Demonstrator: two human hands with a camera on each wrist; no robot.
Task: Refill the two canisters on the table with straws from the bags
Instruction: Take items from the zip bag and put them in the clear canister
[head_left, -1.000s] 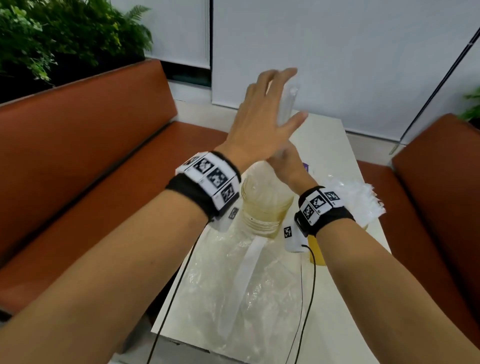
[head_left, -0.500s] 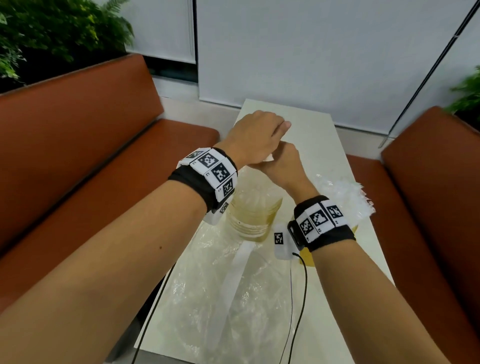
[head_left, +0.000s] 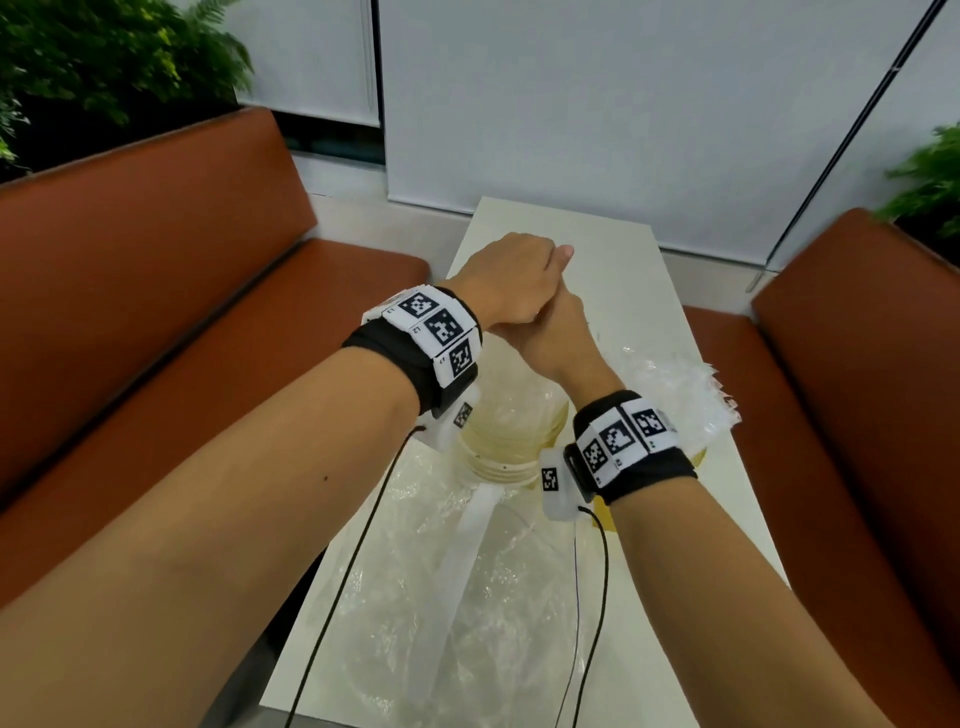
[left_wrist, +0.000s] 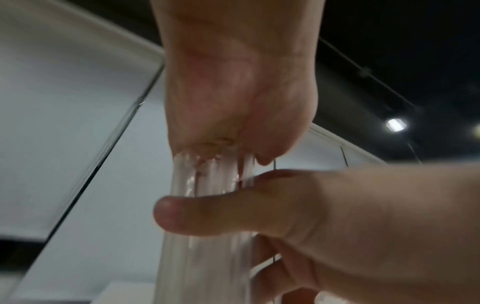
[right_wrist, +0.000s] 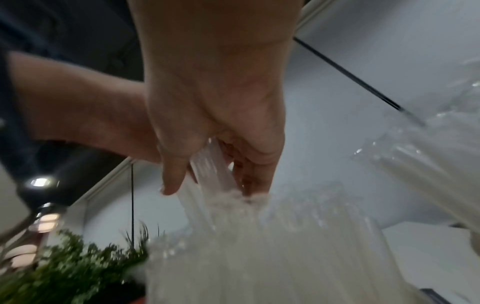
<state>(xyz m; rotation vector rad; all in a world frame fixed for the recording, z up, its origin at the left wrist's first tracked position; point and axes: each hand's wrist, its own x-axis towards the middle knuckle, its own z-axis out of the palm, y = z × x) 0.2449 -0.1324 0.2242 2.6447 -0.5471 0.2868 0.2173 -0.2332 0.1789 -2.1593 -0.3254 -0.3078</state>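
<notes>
Tabletop: straws upright, both hands.

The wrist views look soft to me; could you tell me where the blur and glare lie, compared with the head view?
Head view: sharp, evenly lit. Left wrist view: motion-smeared straws, a ceiling lamp glaring on dark. Right wrist view: straws and plant blurred.

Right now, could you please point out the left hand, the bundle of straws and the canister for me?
left hand (head_left: 511, 280): head view, on the back of the hand.
bundle of straws (left_wrist: 207, 181): left wrist view, on the clear tubes between the two hands.
canister (head_left: 506, 441): head view, on its yellowish wall below the wrists.
</notes>
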